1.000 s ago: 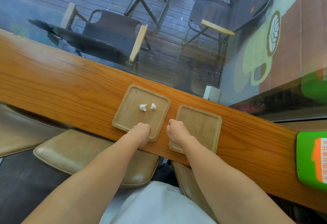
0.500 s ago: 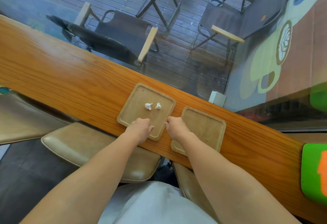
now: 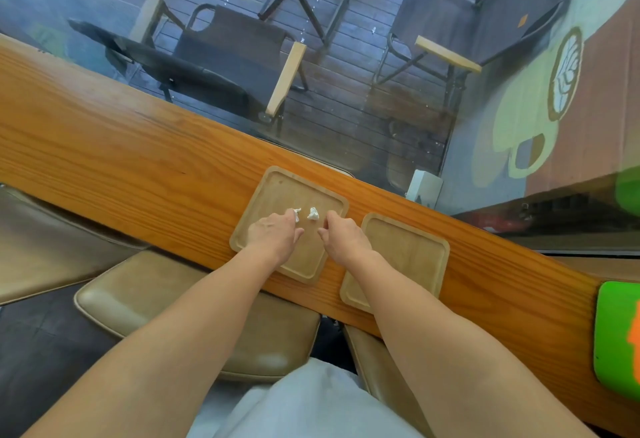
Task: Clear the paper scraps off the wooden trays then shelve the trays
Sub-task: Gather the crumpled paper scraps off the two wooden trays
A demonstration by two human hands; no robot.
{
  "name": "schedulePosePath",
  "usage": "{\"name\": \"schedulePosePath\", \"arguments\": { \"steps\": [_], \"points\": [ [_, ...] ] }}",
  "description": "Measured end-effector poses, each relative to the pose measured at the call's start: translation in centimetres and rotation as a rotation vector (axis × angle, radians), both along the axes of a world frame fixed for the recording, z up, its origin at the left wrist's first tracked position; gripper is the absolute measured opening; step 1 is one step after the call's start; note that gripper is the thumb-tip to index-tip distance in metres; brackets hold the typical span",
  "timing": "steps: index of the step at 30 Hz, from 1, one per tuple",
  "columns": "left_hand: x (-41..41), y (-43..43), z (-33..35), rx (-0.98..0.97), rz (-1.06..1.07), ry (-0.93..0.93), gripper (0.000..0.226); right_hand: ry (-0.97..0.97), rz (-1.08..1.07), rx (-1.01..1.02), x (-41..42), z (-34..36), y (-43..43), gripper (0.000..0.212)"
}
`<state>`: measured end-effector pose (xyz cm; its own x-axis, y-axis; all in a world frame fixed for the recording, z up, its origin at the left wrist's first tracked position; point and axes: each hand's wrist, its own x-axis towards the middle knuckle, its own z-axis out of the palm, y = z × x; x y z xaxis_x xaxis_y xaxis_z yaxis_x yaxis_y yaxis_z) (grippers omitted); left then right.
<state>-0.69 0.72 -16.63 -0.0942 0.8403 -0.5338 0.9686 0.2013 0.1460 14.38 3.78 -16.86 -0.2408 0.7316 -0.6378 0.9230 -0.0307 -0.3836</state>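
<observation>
A long orange-brown wooden desk [image 3: 121, 157] ran slantwise across the view, with tan padded stools [image 3: 194, 313] below its near edge. Two square wooden trays with rounded corners and low raised rims lay side by side on it, close but apart. The left tray [image 3: 277, 188] was pale, its grain showing, and held two small crumpled white paper scraps near its middle. The left hand [image 3: 273, 235] lay over this tray, knuckles up, its fingertips touching the left scrap [image 3: 296, 213], which was half hidden by them; whether the fingers had closed on it could not be told. The right scrap [image 3: 313, 213] lay free just beside it, between the two hands. The right hand [image 3: 343, 236] hovered over the same tray's right part, fingers curled loosely, thumb and forefinger slightly apart near that scrap but not touching it. The right tray [image 3: 412, 250] was bare, partly crossed by the right forearm, with its near corner overhanging the desk edge. Farther right, a green object [image 3: 616, 330] with an orange mark lay on the desk.
</observation>
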Motion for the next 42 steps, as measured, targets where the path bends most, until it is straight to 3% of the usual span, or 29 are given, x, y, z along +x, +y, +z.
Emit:
{"name": "schedulePosePath", "arguments": {
  "steps": [12,24,27,31,42],
  "points": [
    [-2.0,2.5,-2.2,0.061,-0.039,-0.044,0.025,0.021,0.027,0.016,-2.7,-1.3,1.8,0.016],
    [-1.5,1.7,-4.7,0.058,-0.015,-0.095,0.016,0.042,-0.102,-0.067,-3.1,-3.1,2.0,0.010],
    [-1.2,1.6,-4.5,0.005,0.031,-0.109,0.012,0.037,-0.124,-0.074,-3.0,-2.7,1.7,0.017],
    [-1.4,1.5,-3.5,-0.029,0.000,-0.085,0.013,0.031,-0.149,-0.067,-2.0,-1.5,1.1,0.012],
    [1.9,-2.3,1.0,0.027,0.011,-0.031,0.024,0.018,-0.168,-0.013,3.3,2.7,-2.3,0.025]
  ]
}}
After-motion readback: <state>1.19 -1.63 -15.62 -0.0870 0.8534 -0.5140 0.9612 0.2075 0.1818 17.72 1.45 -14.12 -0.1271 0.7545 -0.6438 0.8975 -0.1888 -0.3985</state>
